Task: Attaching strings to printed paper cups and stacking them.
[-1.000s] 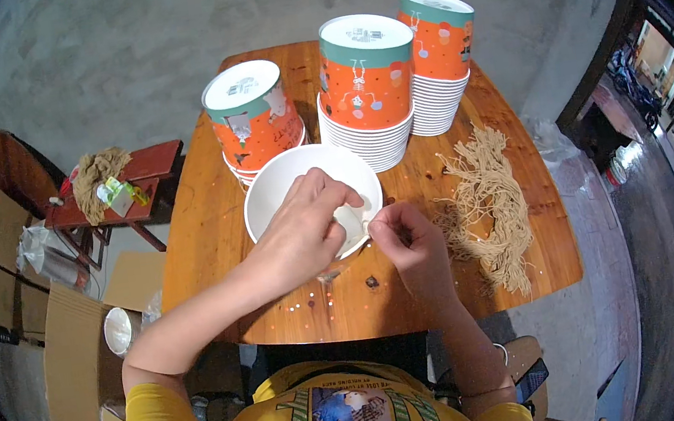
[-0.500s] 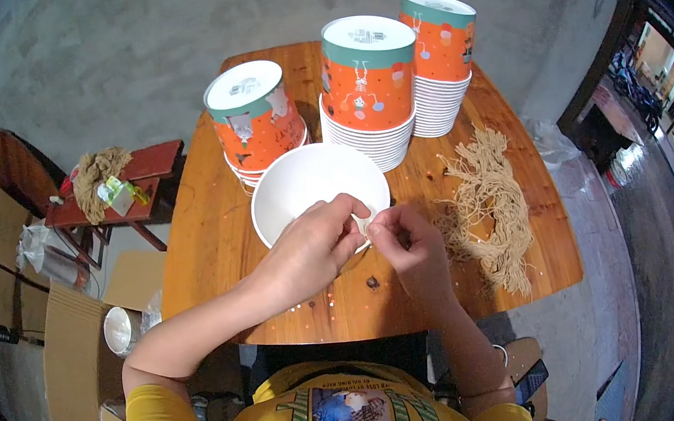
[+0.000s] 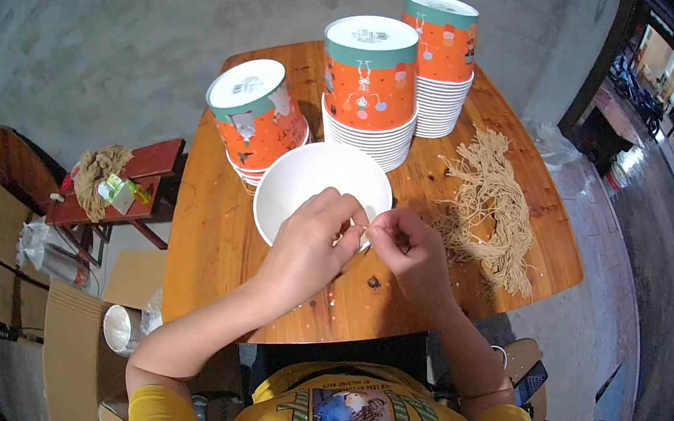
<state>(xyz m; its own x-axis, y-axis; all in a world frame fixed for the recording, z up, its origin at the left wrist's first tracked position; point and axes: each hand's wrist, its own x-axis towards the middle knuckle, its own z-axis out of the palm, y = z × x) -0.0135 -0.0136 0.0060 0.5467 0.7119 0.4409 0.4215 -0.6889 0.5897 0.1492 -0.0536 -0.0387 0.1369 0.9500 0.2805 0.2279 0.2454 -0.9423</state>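
A white paper bucket (image 3: 307,176) stands mouth up at the middle of the table, tilted toward me. My left hand (image 3: 315,235) reaches across its near rim, thumb and forefinger pinched together. Just to the right, my right hand (image 3: 407,244) is also pinched, its fingertips almost meeting the left ones at the rim. A thin tan cord appears to run between the fingertips, though the fingers mostly cover it. Beside my right hand lies a loose bundle of tan cords (image 3: 498,215).
Behind the bucket, upside-down stacks of orange and green paper buckets stand on the wooden table (image 3: 206,253): a left stack (image 3: 258,127), a middle stack (image 3: 371,78) and a right stack (image 3: 444,39). A red bench (image 3: 156,162) with more cord and cardboard (image 3: 76,364) are at left.
My left fingers have shifted slightly, and the fingertips of both hands are a little closer at the rim. The bucket and stacks look nearly the same.
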